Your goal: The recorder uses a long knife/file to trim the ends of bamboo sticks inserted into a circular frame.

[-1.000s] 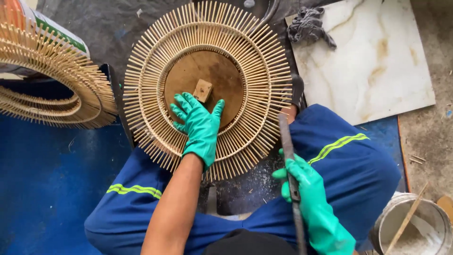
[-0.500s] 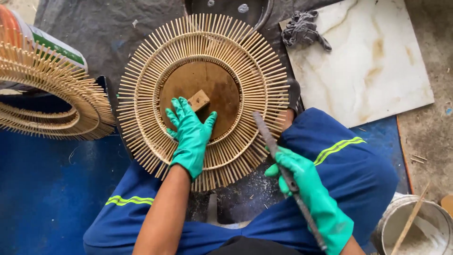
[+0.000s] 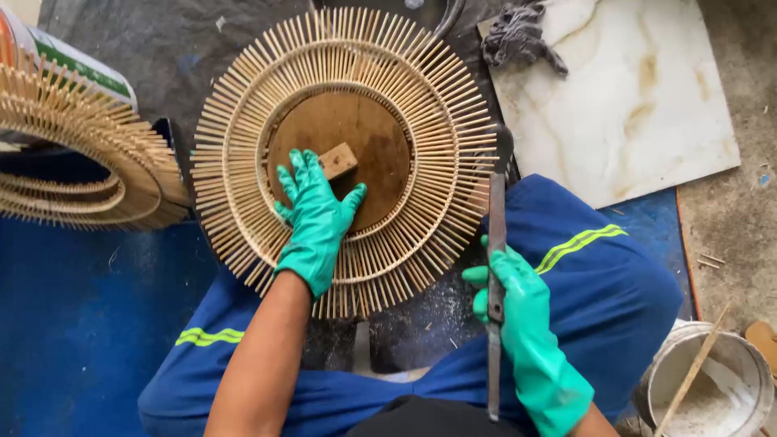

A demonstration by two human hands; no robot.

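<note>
Left hand (image 3: 316, 214) spread flat on sunburst bamboo frame (image 3: 344, 158); right hand (image 3: 526, 340) clenched round flat file (image 3: 495, 283). Could snap spokes if slipped.

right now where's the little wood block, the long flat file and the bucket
wood block (image 3: 338, 160), head view, on its top face, beside the left hand's fingertips
file (image 3: 495, 222), head view, on the bare blade above the right hand's grip
bucket (image 3: 647, 380), head view, on its left rim

Green gloves on left hand (image 3: 314, 218) and right hand (image 3: 530, 340); tan sunburst bamboo frame (image 3: 344, 154), brown centre disc (image 3: 344, 146); blue trousers (image 3: 599, 283), yellow-green stripes; white marbled tile (image 3: 631, 105).
</note>
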